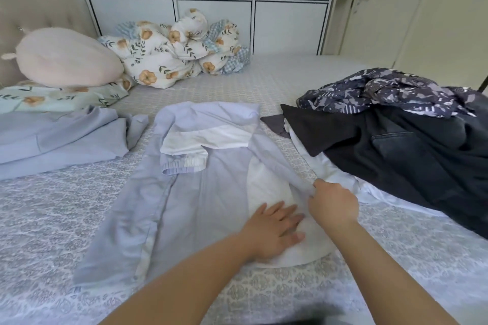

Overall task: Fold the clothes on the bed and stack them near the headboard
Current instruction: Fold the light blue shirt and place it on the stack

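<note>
The left hand [274, 229] lies flat on the near right part of the light blue shirt [190, 192], fingers straight and slightly spread, pressing on the white inner cloth. The right hand [331, 202] sits just beside it, fingers curled and pinching the shirt's right edge. The shirt is spread in the middle of the bed [47, 219], collar end away from the person, one short sleeve turned in across the chest.

Risk, as a judgement: if the right hand draws the edge across while the left hand's pressure is light, the cloth under the palm may slide and the fold line may run crooked. The pinched edge also lies touching the white garment [340, 179] at the base of the unfolded pile; a wide pull may drag that garment along.

Count, near to far: one shirt in hand; one folded light blue garment [52, 137] at the left, toward the headboard [39, 8]; one unfolded pile at the right holding at least three pieces, namely the white garment, a black garment [396, 145] and a dark patterned garment [390, 90]; one pink cushion [66, 58]; one bunched floral quilt [179, 47].
</note>
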